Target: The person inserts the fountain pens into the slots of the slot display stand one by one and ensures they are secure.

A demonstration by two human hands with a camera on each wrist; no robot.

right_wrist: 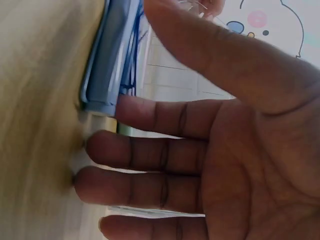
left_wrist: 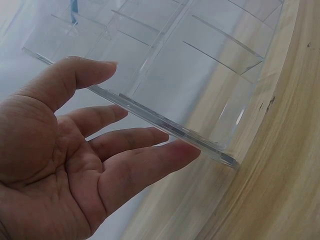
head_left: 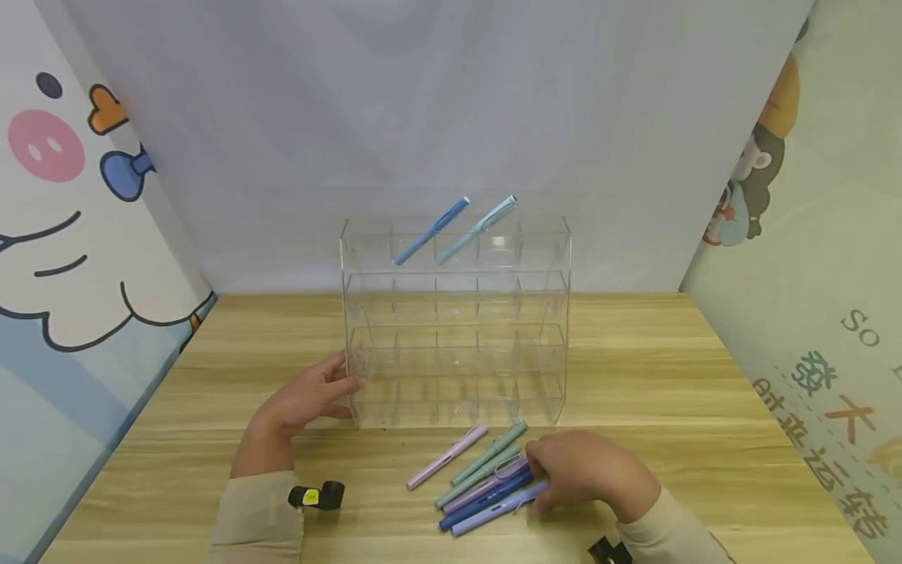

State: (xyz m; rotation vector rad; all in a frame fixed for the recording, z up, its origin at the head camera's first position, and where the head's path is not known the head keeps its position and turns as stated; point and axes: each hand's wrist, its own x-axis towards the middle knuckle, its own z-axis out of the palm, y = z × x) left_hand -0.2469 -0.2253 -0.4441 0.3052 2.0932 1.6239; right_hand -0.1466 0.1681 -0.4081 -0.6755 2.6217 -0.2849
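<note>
A clear plastic pen rack (head_left: 456,309) with tiers of small compartments stands on the table. My left hand (head_left: 313,395) is at its left side, fingertips against the side panel's edge in the left wrist view, thumb crossing over that edge. In the top tier lean a blue pen (head_left: 432,231) and a light blue pen (head_left: 479,229). Before the rack lies a loose group of pens: a pink pen (head_left: 447,457), green pens (head_left: 488,454), a dark blue pen (head_left: 486,500) and a periwinkle pen (head_left: 499,509). My right hand (head_left: 588,474) reaches their right ends; its index fingertip meets a pen end, fingers extended.
A wooden table (head_left: 634,360) carries everything. A white curtain (head_left: 437,102) hangs behind the rack. Cartoon-printed panels stand at the left (head_left: 77,180) and right (head_left: 810,313). Dark devices show near both wrists.
</note>
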